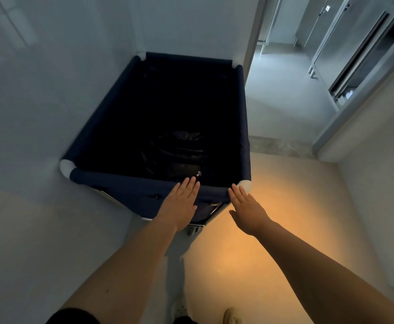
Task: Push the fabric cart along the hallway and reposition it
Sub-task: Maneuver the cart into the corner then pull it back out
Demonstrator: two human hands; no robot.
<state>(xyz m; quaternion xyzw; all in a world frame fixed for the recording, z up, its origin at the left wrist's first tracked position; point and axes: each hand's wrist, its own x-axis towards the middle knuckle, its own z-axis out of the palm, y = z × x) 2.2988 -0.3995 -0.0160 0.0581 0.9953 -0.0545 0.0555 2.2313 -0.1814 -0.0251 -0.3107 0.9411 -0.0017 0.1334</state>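
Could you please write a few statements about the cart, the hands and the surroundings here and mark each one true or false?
1. Both hands are flat and open at the fabric cart's near rim. True.
2. The left hand grips a metal handle. False: it lies open, fingers straight.
3. The cart stands against the wall. True.
4. The cart is piled high with white linen. False: only something dark lies inside.
5. The right hand is near a white corner cap. True.

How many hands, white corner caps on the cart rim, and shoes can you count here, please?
Hands: 2, left hand and right hand, both flat and open at the fabric cart near rim
White corner caps: 4
Shoes: 2
Total: 8
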